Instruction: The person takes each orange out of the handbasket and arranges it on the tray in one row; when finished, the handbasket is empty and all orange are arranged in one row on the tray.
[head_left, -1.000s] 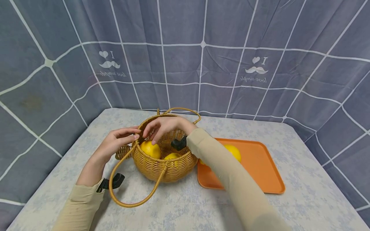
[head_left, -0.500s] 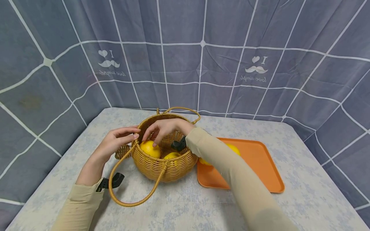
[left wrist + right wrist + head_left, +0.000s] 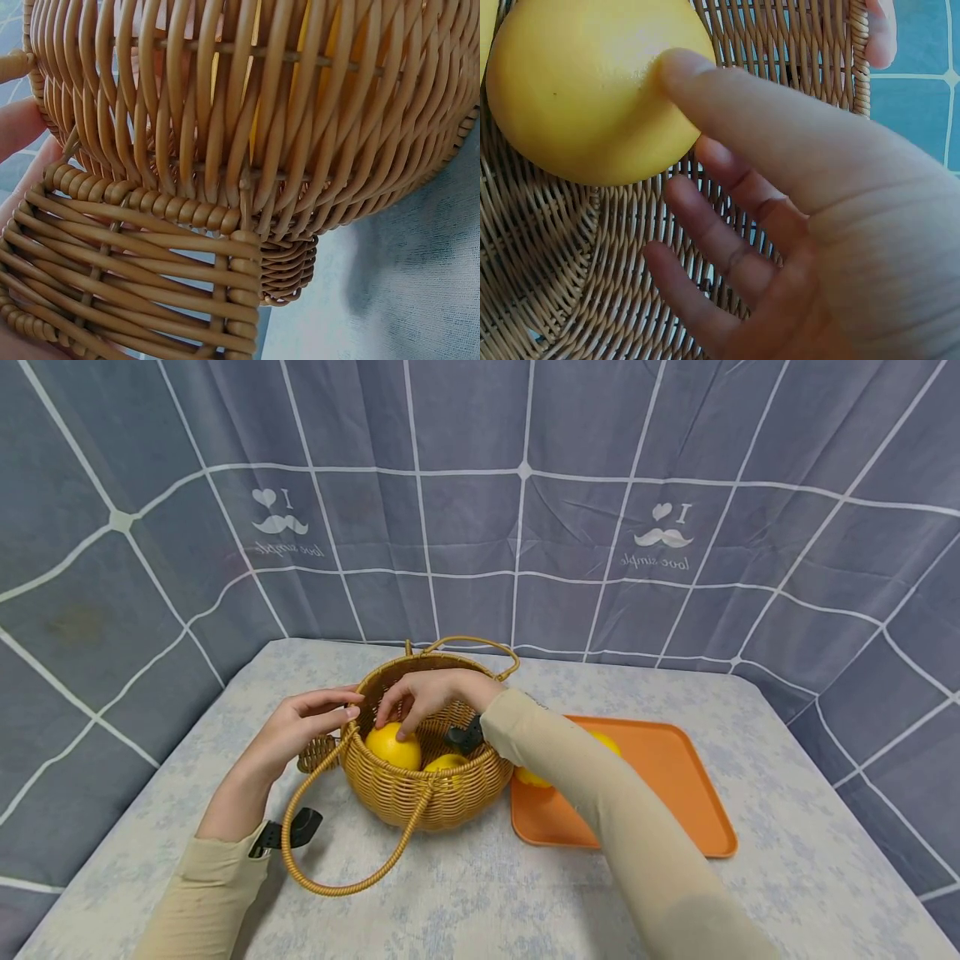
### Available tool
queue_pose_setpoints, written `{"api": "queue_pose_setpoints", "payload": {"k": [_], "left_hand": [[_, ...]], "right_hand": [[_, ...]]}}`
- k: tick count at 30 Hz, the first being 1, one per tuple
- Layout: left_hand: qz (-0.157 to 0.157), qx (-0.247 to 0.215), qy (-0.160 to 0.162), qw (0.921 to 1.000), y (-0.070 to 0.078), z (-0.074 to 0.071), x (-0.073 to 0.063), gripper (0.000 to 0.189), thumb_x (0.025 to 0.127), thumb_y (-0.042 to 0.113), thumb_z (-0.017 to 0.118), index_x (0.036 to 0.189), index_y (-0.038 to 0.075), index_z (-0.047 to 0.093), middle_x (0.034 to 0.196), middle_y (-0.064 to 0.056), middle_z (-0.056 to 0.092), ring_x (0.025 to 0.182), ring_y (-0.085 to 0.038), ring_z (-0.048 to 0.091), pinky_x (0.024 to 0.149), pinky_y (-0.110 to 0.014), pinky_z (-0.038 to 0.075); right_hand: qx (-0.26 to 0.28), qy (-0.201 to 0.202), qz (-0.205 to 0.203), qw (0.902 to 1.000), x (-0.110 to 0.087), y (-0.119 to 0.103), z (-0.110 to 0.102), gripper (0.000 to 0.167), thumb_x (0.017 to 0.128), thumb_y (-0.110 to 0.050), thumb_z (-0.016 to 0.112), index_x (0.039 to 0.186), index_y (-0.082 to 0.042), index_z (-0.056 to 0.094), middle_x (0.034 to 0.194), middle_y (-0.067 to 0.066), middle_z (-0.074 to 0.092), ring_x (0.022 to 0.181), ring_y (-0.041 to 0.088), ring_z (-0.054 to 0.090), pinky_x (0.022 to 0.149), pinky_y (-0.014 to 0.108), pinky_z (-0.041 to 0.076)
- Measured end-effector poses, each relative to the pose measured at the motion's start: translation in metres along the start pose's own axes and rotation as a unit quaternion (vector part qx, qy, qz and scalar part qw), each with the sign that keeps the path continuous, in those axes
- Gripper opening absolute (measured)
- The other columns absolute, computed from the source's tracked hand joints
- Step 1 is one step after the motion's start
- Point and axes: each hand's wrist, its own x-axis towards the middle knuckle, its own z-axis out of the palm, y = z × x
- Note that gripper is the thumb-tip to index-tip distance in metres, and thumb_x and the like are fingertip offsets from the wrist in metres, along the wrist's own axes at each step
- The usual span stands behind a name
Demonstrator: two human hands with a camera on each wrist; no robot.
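Note:
A woven wicker basket (image 3: 427, 806) holds two round yellow fruits. My right hand (image 3: 431, 692) reaches down into it and pinches the left fruit (image 3: 392, 748); in the right wrist view the thumb presses on its skin while other fingers spread below, over the weave. Beside it lies the second fruit (image 3: 447, 763), partly hidden by the rim. My left hand (image 3: 296, 731) touches the basket's left rim with straight fingertips. In the left wrist view, the basket's side fills the picture, and a small woven piece (image 3: 135, 262) in front hides part of that hand.
One basket handle (image 3: 337, 890) droops toward the front, the other (image 3: 480, 640) leans back. To the right an orange tray (image 3: 675, 785) carries two more yellow fruits (image 3: 532, 778), partly behind my right sleeve. A grey-blue curtain (image 3: 480, 527) closes off the table's back and sides.
My right hand's fingers have moved down onto the left fruit, and the thumb now lies against it. The fruit has shifted slightly. The left hand has stayed at the rim.

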Motion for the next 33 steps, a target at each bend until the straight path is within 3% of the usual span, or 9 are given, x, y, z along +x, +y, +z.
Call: {"api": "queue_pose_setpoints", "payload": {"k": [9, 16, 21, 27, 33], "left_hand": [[-0.002, -0.001, 0.001, 1.0, -0.0003, -0.0004, -0.0002, 0.049, 0.093, 0.032, 0.06, 0.127, -0.003, 0.055, 0.142, -0.01, 0.043, 0.115, -0.014, 0.048, 0.087, -0.034, 0.045], [0.008, -0.008, 0.004, 0.9999, -0.002, -0.0004, 0.0011, 0.046, 0.093, 0.028, 0.06, 0.126, -0.004, 0.056, 0.14, -0.012, 0.046, 0.105, -0.008, 0.054, 0.083, -0.03, 0.047], [0.009, -0.005, 0.005, 0.9999, -0.0017, -0.0007, 0.0011, 0.045, 0.093, 0.028, 0.06, 0.125, -0.003, 0.057, 0.14, -0.012, 0.046, 0.105, -0.006, 0.054, 0.084, -0.032, 0.048], [0.012, -0.007, 0.005, 0.9999, -0.0019, -0.0007, 0.0011, 0.045, 0.093, 0.028, 0.06, 0.125, -0.004, 0.056, 0.14, -0.012, 0.046, 0.104, -0.007, 0.054, 0.083, -0.031, 0.048], [0.015, -0.01, 0.002, 0.9998, -0.0017, -0.0009, 0.0006, 0.045, 0.093, 0.027, 0.06, 0.125, -0.004, 0.056, 0.14, -0.012, 0.046, 0.105, -0.007, 0.053, 0.083, -0.028, 0.047]], "right_hand": [[-0.021, -0.019, 0.019, 0.9994, 0.0011, -0.0009, -0.0006, 0.038, 0.085, -0.002, 0.066, 0.122, -0.011, 0.062, 0.127, -0.002, 0.055, 0.115, 0.01, 0.048, 0.093, 0.019, 0.039], [-0.009, -0.043, 0.024, 0.9987, 0.001, -0.002, -0.0007, 0.043, 0.082, 0.003, 0.063, 0.123, -0.011, 0.061, 0.125, -0.004, 0.057, 0.118, 0.008, 0.044, 0.098, 0.019, 0.033], [0.011, -0.043, 0.033, 0.9985, 0.0001, -0.0022, -0.0005, 0.035, 0.083, -0.009, 0.068, 0.117, -0.012, 0.062, 0.123, -0.003, 0.056, 0.114, 0.01, 0.047, 0.093, 0.022, 0.039], [-0.018, -0.027, 0.04, 0.9987, -0.0008, -0.0016, -0.0009, 0.03, 0.082, -0.016, 0.073, 0.109, -0.014, 0.061, 0.123, -0.002, 0.052, 0.116, 0.01, 0.043, 0.096, 0.024, 0.035], [-0.009, -0.047, 0.048, 0.9977, 0.0001, -0.0015, -0.0016, 0.04, 0.085, -0.006, 0.066, 0.124, -0.013, 0.057, 0.13, -0.002, 0.049, 0.12, 0.009, 0.04, 0.096, 0.02, 0.034]]}}
